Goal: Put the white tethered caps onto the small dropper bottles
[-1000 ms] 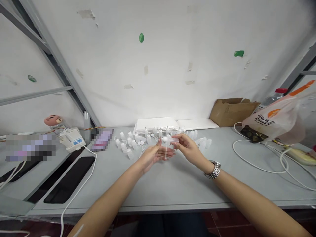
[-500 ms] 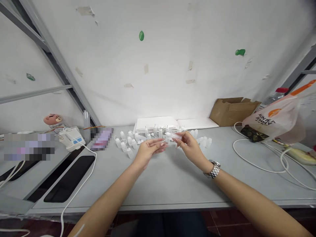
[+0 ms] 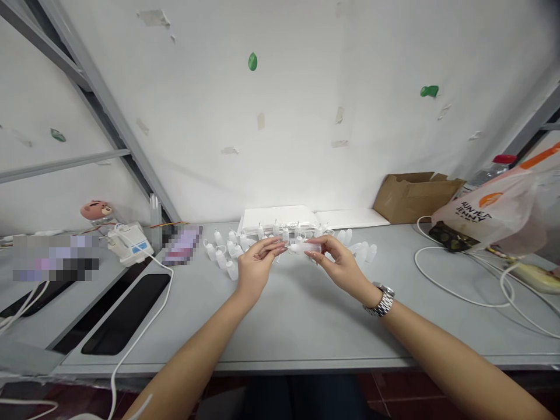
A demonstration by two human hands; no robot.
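A small translucent squeeze bottle (image 3: pixel 310 248) lies sideways between my hands, its narrow tip pointing left. My right hand (image 3: pixel 335 256) is closed round the bottle's body, thumb below and fingers above. At the tip end, my left hand (image 3: pixel 260 262) has its thumb and fingers pinched together; the exact part it grips is too small to make out. Several similar bottles with thin nozzles and looped cap straps, such as one bottle (image 3: pixel 231 269), stand behind and left of my left hand. More bottles (image 3: pixel 361 252) lie to the right of my right hand.
White sheets or flat boxes (image 3: pixel 280 216) are stacked against the wall. To the right are an open cardboard box (image 3: pixel 415 195), a plastic bag (image 3: pixel 481 210) and a looped white cable (image 3: pixel 455 300). A black phone-like slab (image 3: pixel 126 315) and a power strip (image 3: pixel 131 242) are at left.
The bottle has turned from tilted to roughly level. My left hand has closed from loosely extended fingers into a pinch at its tip. My right hand keeps its hold.
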